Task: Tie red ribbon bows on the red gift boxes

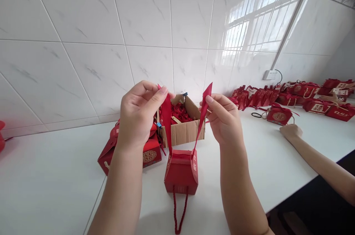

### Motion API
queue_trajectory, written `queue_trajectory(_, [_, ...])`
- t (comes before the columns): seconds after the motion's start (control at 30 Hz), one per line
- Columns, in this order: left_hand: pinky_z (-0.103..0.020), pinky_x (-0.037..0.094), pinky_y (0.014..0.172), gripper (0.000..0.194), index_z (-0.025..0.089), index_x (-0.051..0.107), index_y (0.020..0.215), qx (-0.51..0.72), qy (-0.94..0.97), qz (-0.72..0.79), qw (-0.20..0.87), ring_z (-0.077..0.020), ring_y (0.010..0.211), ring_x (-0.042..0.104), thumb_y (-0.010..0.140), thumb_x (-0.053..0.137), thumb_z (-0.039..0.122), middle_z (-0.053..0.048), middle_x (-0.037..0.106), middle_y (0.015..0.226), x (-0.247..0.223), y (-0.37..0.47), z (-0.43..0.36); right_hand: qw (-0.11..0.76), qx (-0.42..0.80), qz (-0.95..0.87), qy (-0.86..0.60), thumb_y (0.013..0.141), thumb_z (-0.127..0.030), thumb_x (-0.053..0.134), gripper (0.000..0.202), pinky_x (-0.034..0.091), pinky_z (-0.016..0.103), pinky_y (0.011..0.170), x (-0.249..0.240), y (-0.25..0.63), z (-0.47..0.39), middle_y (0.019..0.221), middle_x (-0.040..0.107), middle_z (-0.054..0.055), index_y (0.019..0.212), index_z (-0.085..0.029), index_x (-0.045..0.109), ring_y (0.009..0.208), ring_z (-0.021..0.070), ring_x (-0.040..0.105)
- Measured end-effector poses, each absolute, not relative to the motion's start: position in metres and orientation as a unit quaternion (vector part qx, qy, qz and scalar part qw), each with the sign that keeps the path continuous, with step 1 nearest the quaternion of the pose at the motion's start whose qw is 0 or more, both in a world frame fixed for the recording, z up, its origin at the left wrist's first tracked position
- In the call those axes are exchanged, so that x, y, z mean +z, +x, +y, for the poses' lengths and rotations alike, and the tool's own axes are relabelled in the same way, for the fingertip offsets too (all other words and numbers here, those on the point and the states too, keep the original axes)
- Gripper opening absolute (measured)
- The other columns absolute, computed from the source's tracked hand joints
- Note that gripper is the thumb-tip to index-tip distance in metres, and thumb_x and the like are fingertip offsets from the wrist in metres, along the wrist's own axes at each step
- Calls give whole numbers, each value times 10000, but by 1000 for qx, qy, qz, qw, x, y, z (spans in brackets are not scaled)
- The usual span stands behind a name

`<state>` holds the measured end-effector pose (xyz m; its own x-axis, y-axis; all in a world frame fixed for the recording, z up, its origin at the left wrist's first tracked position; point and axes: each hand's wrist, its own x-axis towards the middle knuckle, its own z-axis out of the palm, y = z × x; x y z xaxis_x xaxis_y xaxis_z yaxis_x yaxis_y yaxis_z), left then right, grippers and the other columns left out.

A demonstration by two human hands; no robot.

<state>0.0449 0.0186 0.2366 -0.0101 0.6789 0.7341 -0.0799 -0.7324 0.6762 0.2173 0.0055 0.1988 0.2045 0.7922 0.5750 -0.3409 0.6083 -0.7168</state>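
Note:
A small red gift box [181, 174] stands on the white table in front of me, its top flaps drawn together. A red rope handle [180, 216] hangs from its near side onto the table. From the top of the box a red ribbon [167, 124] rises in two ends. My left hand [142, 111] pinches one end between thumb and fingers. Held by my right hand [223, 115] is the other end, stretched up and outward. Both hands are raised above the box, apart from each other.
Behind the gift box, a cardboard box [184, 135] holds red ribbons and has clips on its rim. Larger red boxes [152, 153] stand at left, partly behind my forearm. At right, a co-worker's hand [291, 130] rests near another red box [279, 115]; several more line the tiled wall.

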Motion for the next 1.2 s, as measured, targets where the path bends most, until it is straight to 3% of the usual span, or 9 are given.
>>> queue_trajectory(0.27, [-231, 430, 499, 125, 237, 656, 685, 710, 619, 254, 219, -87, 550, 503, 713, 748, 318, 35, 553, 595, 232, 40, 14, 747, 389, -493, -219, 780, -271, 684, 44, 517, 248, 661, 200, 219, 3, 733, 657, -23, 759, -233, 687, 672, 94, 611])
queue_trajectory(0.6, [-225, 464, 521, 216, 200, 677, 719, 667, 630, 272, 290, -87, 562, 545, 680, 769, 392, 9, 639, 664, 235, 41, 24, 802, 263, -473, -253, 755, -295, 706, 74, 535, 265, 632, 197, 206, 2, 737, 680, -3, 779, -225, 711, 679, 118, 628])
queue_trajectory(1.07, [-238, 516, 554, 246, 189, 678, 741, 658, 652, 268, 263, -135, 661, 644, 704, 742, 424, -26, 698, 722, 237, 43, 24, 790, 259, -493, -258, 801, -318, 650, 109, 561, 311, 693, 196, 205, 2, 751, 688, 5, 838, -215, 654, 727, 146, 670])
queue_trajectory(1.2, [-252, 527, 576, 255, 193, 692, 756, 646, 672, 264, 246, -133, 643, 638, 684, 755, 429, -15, 686, 708, 237, 45, 25, 767, 271, -510, -280, 813, -333, 632, 133, 549, 293, 639, 197, 206, 1, 745, 687, 9, 857, -207, 639, 652, 129, 650])
